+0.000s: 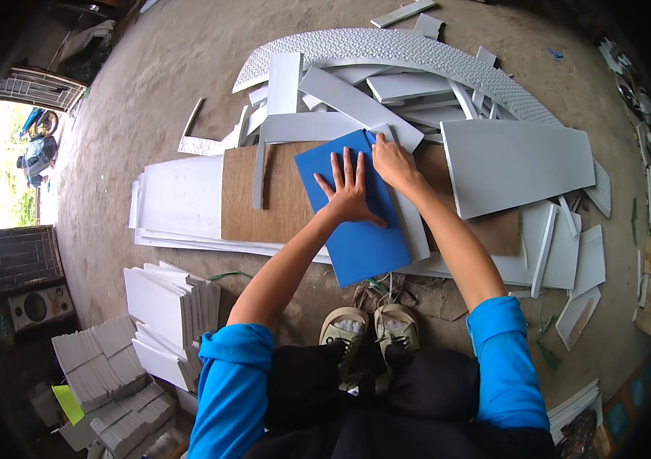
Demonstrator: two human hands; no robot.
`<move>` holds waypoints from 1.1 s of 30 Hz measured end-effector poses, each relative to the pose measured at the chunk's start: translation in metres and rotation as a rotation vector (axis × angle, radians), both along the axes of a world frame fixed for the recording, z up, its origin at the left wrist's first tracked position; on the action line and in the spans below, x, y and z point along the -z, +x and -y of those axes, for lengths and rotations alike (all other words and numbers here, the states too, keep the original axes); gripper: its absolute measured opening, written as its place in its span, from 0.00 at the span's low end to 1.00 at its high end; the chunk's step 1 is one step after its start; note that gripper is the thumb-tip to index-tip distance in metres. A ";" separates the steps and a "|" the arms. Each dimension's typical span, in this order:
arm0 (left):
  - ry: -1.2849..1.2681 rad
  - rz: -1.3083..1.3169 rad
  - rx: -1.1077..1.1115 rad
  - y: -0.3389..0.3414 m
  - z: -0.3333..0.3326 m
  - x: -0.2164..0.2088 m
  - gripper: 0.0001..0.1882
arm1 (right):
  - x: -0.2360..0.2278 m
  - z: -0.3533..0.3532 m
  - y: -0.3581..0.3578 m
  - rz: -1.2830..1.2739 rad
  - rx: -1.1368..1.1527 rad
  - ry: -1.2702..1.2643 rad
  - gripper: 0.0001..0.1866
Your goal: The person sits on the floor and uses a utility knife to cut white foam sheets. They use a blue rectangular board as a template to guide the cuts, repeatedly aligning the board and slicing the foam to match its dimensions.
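Note:
My left hand [350, 197] lies flat with fingers spread on a blue rectangular board [367, 252], pressing it from above. My right hand [393, 162] is closed at the board's far right corner, around a small blue tool [370, 138] that looks like a utility knife; its blade is hidden. Under the blue board, a strip of white foam board [415, 229] shows along its right edge. Both rest on a brown wooden board [264, 218], which lies over larger white foam sheets [180, 199].
Beyond the wooden board, white foam offcuts [352, 99] are heaped beside a long curved textured strip [386, 44]. A large white panel [517, 164] lies to the right. Stacks of cut white pieces [103, 359] stand at near left. My shoes [394, 325] are just below the blue board.

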State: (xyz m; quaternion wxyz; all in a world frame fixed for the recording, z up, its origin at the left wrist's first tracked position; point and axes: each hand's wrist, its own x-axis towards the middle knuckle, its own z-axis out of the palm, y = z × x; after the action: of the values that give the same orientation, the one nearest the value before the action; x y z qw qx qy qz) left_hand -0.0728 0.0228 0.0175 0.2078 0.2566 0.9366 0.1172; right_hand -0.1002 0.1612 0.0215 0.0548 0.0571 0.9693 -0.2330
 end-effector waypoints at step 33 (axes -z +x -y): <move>-0.081 0.107 -0.047 0.000 -0.013 -0.004 0.79 | -0.012 -0.006 0.005 0.012 0.007 -0.019 0.14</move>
State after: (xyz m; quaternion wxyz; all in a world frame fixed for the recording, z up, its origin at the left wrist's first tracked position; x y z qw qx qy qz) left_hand -0.0725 0.0360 0.0217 0.2651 0.2191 0.9339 0.0976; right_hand -0.0955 0.1674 0.0336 0.0603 0.0613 0.9664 -0.2421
